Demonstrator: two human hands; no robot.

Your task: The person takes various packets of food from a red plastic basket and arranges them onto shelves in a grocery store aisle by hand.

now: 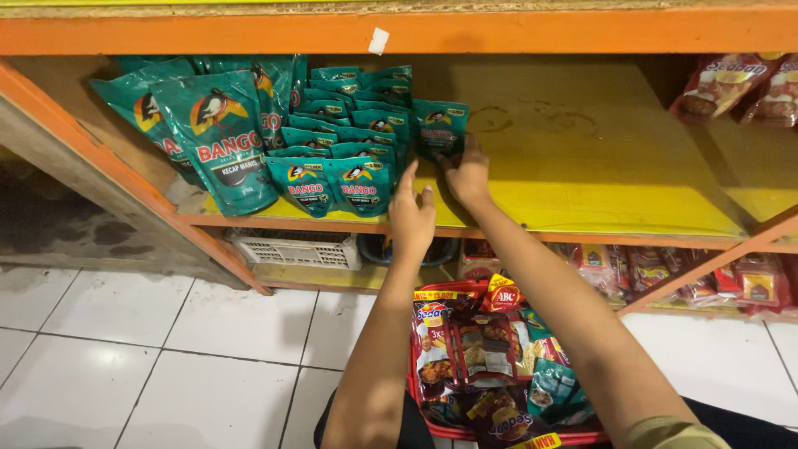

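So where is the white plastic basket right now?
In the head view, the white plastic basket sits lower left, under the yellow shelf, just below the teal pouches.

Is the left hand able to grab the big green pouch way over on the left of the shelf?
Probably yes. The left hand rests at the shelf's front edge beside the small green sachets, and nothing blocks the open shelf front between it and the big green pouch. It would need a sideways stretch.
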